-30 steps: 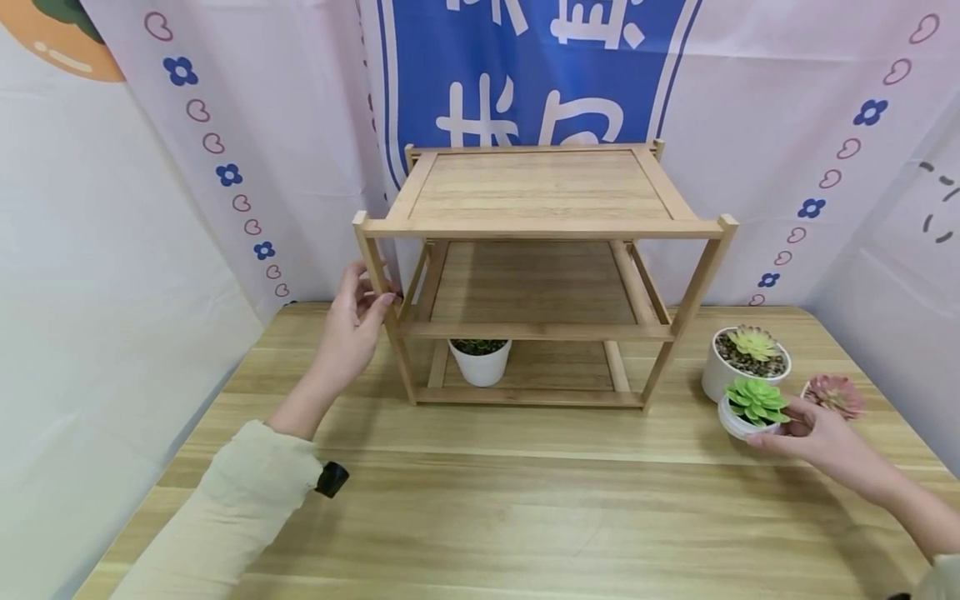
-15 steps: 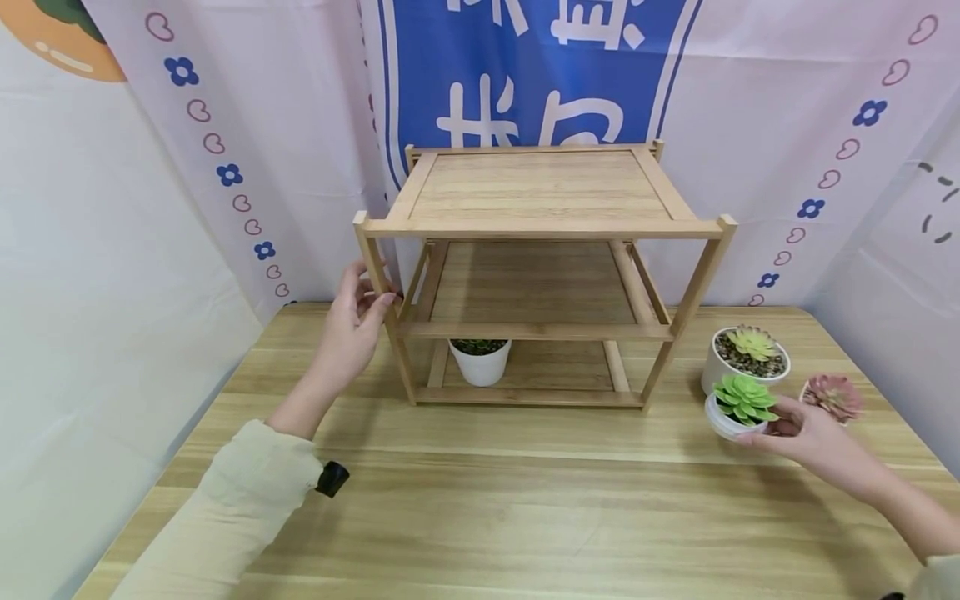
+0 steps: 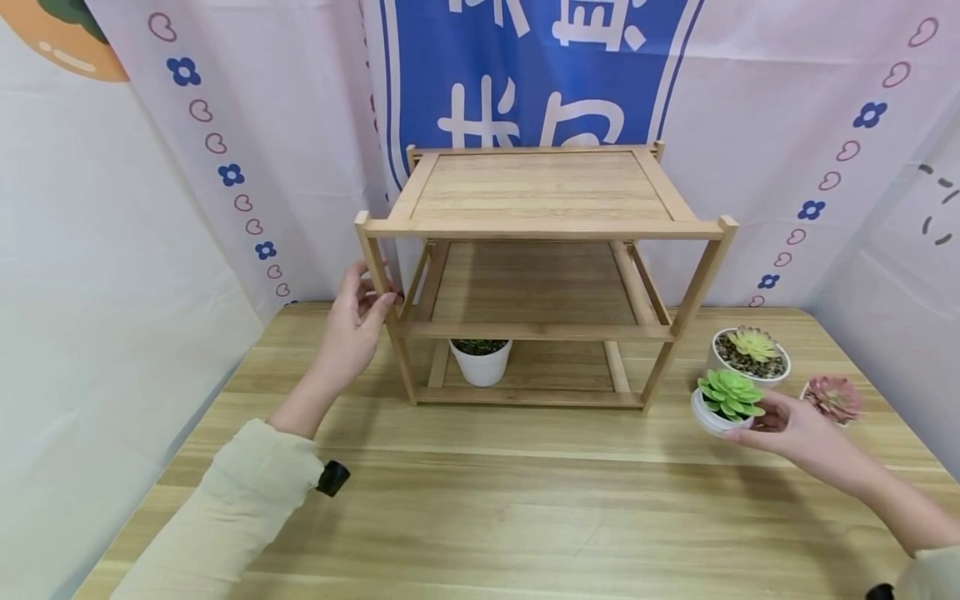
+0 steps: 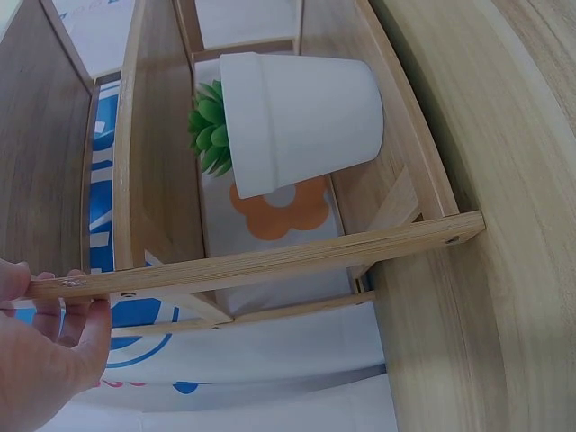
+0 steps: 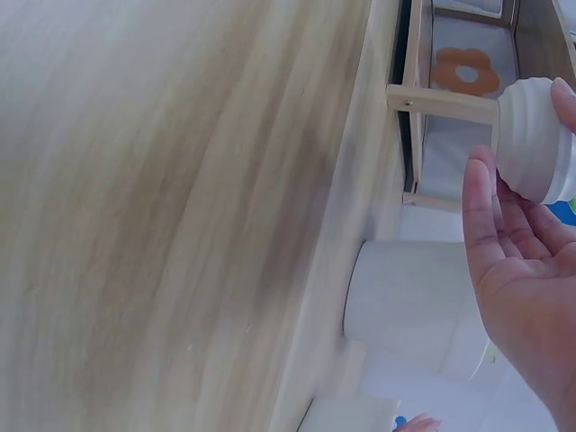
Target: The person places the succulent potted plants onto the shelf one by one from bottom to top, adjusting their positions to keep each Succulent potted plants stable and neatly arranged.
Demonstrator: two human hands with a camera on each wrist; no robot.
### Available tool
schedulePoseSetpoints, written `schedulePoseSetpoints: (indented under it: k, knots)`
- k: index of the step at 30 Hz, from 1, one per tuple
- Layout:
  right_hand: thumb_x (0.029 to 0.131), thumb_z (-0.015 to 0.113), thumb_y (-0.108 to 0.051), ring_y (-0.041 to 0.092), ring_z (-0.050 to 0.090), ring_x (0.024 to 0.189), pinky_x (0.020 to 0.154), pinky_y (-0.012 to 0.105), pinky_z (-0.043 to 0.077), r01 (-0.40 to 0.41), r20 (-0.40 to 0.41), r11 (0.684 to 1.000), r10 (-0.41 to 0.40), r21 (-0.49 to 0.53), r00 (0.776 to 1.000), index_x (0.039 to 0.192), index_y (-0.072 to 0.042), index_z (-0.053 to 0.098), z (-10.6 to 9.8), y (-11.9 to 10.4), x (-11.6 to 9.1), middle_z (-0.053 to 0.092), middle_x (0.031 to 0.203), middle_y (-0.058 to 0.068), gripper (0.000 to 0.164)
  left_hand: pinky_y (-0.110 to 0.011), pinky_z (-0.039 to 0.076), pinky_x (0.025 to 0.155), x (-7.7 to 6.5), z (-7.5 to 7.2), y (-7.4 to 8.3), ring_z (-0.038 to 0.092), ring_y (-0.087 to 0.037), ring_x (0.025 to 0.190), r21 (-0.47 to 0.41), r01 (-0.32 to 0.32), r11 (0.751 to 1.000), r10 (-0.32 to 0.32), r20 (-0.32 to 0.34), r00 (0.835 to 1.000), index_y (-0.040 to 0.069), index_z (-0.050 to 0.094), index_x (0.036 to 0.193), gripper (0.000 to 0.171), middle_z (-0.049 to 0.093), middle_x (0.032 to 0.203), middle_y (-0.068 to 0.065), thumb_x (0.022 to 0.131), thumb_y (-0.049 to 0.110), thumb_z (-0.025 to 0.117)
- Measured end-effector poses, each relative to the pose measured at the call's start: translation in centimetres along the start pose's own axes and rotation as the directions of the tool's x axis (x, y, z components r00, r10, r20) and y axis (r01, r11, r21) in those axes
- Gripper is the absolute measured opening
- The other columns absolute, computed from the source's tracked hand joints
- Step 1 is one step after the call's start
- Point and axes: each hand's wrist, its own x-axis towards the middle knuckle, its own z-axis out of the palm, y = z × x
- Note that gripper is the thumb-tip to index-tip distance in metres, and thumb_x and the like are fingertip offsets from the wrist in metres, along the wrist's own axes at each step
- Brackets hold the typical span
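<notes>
A three-tier wooden shelf (image 3: 525, 227) stands at the back of the table. My left hand (image 3: 354, 329) grips its front left post, thumb in front and fingers behind, as the left wrist view (image 4: 54, 346) also shows. My right hand (image 3: 817, 437) holds a small white pot with a bright green succulent (image 3: 729, 396) by its side. In the right wrist view this white pot (image 5: 529, 139) is raised off the tabletop. On the shelf's bottom tier, toward the left, sits a white potted plant (image 3: 482, 367); its green leaves (image 4: 211, 130) show in the left wrist view.
Behind the held pot, a larger white pot with a pale green succulent (image 3: 753, 343) stands on the wooden table (image 3: 525, 517). A pink succulent (image 3: 834, 397) is right of it, its pot mostly hidden by my right hand. A printed curtain (image 3: 315, 125) hangs behind the shelf.
My right hand has carried the green succulent pot a short way left, toward the shelf. My left hand stays on the post, and the shelf has not moved.
</notes>
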Motion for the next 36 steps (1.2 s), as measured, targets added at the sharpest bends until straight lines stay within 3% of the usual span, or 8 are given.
schedulePoseSetpoints:
  k: [11, 19, 28, 36]
  knots:
    - [0.09, 0.079, -0.014, -0.006, 0.062, 0.093, 0.079, 0.019, 0.057, 0.037, -0.015, 0.999, -0.037, -0.006, 0.999, 0.138, 0.017, 0.05, 0.9, -0.9, 0.3, 0.068, 0.119, 0.028, 0.064, -0.04, 0.046, 0.108, 0.1, -0.1, -0.3, 0.059, -0.034, 0.113, 0.013, -0.01, 1.0, 0.01, 0.006, 1.0, -0.002, 0.034, 0.149, 0.044, 0.055, 0.122, -0.029, 0.107, -0.001, 0.047]
    - [0.091, 0.075, -0.008, -0.005, 0.062, 0.096, 0.081, 0.02, 0.057, 0.066, 0.018, 0.992, -0.068, 0.11, 0.998, 0.138, 0.022, 0.043, 1.7, -1.1, 0.8, 0.062, 0.124, 0.035, 0.064, -0.04, 0.045, 0.11, 0.0, -0.1, 0.0, 0.058, -0.036, 0.115, -0.001, 0.0, 1.0, 0.0, 0.004, 1.0, -0.002, 0.034, 0.149, 0.044, 0.055, 0.122, -0.028, 0.107, 0.0, 0.046]
    - [0.091, 0.076, -0.008, -0.001, 0.064, 0.097, 0.082, 0.021, 0.058, 0.081, 0.042, 0.987, -0.088, 0.135, 0.995, 0.137, 0.02, 0.046, 2.6, -1.6, 1.4, 0.063, 0.124, 0.032, 0.062, -0.043, 0.044, 0.112, -0.1, 0.0, 0.0, 0.057, -0.037, 0.118, -0.009, 0.015, 1.0, -0.014, 0.016, 1.0, -0.001, 0.033, 0.151, 0.045, 0.054, 0.126, -0.031, 0.108, 0.001, 0.046]
    - [0.09, 0.076, -0.007, -0.001, 0.063, 0.099, 0.085, 0.021, 0.056, 0.089, 0.06, 0.981, -0.101, 0.171, 0.993, 0.14, 0.019, 0.044, 3.7, -1.8, 2.3, 0.061, 0.128, 0.032, 0.064, -0.038, 0.047, 0.108, 0.1, -0.1, -0.3, 0.059, -0.036, 0.114, 0.008, -0.014, 1.0, 0.014, 0.006, 1.0, -0.003, 0.034, 0.15, 0.045, 0.056, 0.122, -0.029, 0.106, -0.002, 0.047]
